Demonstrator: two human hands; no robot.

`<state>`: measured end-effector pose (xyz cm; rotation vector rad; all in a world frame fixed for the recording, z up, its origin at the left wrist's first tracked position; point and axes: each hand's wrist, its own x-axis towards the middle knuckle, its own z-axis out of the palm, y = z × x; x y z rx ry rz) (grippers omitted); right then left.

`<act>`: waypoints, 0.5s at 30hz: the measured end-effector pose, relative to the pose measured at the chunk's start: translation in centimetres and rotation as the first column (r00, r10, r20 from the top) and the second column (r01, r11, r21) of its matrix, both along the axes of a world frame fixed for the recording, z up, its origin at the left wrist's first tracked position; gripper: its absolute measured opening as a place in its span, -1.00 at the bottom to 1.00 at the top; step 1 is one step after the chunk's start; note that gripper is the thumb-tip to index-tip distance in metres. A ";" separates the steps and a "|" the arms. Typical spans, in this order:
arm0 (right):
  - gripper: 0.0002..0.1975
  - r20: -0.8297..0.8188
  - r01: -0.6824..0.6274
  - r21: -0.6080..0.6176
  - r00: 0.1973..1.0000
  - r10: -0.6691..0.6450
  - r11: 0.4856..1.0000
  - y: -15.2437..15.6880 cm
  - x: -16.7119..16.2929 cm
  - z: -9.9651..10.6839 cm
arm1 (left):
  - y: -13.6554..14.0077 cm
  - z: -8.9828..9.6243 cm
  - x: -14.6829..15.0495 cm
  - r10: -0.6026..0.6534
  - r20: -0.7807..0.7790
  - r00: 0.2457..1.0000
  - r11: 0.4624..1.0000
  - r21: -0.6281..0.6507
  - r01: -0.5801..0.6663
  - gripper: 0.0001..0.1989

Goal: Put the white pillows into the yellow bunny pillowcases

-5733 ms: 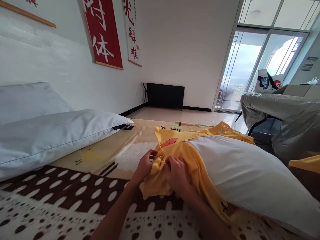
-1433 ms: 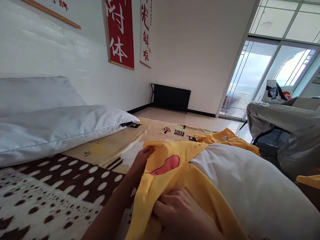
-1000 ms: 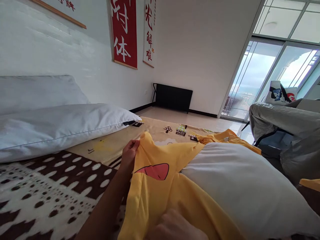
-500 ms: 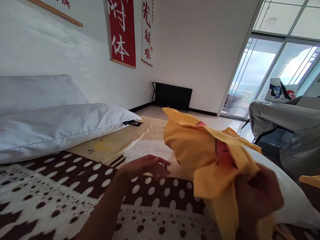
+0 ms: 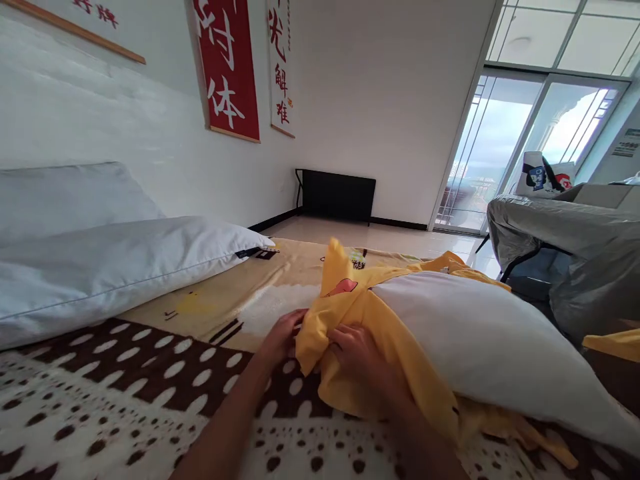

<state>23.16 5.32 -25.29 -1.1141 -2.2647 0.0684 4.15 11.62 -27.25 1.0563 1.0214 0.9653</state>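
A yellow pillowcase [image 5: 370,313] with a red print lies bunched around the near end of a white pillow [image 5: 465,327]. Most of that pillow stays bare, stretching off to the right. My left hand [image 5: 286,337] grips the left edge of the pillowcase, its fingertips partly hidden behind the cloth. Just right of it, my right hand [image 5: 356,347] is closed on gathered fabric of the same pillowcase. A corner of the cloth sticks up above both hands.
A patterned brown and cream blanket [image 5: 200,383] covers the bed. More white pillows [image 5: 125,267] lie at left against the wall. Beyond the bed are a black panel [image 5: 337,197], a plastic-covered piece of furniture [image 5: 560,220] and sliding glass doors [image 5: 485,153]. Yellow fabric [image 5: 613,343] shows at right.
My right hand has moved left with the pillowcase, bringing it to my left hand, which has closed on its edge. More of the white pillow shows.
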 end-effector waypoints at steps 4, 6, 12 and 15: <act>-0.92 -0.012 -0.001 -0.035 1.000 0.000 0.999 0.3 0.4 -0.4 | 0.3 1.7 -1.6 -0.078 -0.148 0.986 0.995 -0.069 0.068 -0.40; -0.90 -0.011 -0.025 -0.042 1.000 0.025 0.999 -0.3 0.3 0.1 | -0.4 2.6 -1.3 -0.130 -0.311 0.941 0.990 0.010 0.140 -0.42; -0.85 0.005 -0.020 -0.035 1.000 0.020 0.999 -0.5 0.5 0.8 | -0.9 3.1 0.7 -0.053 -0.406 0.912 0.979 0.158 0.127 -0.61; -0.89 0.057 0.176 0.022 0.983 -0.177 0.984 -0.5 1.3 1.2 | 0.1 2.2 0.2 -0.021 -0.354 0.935 0.985 0.156 0.081 -0.61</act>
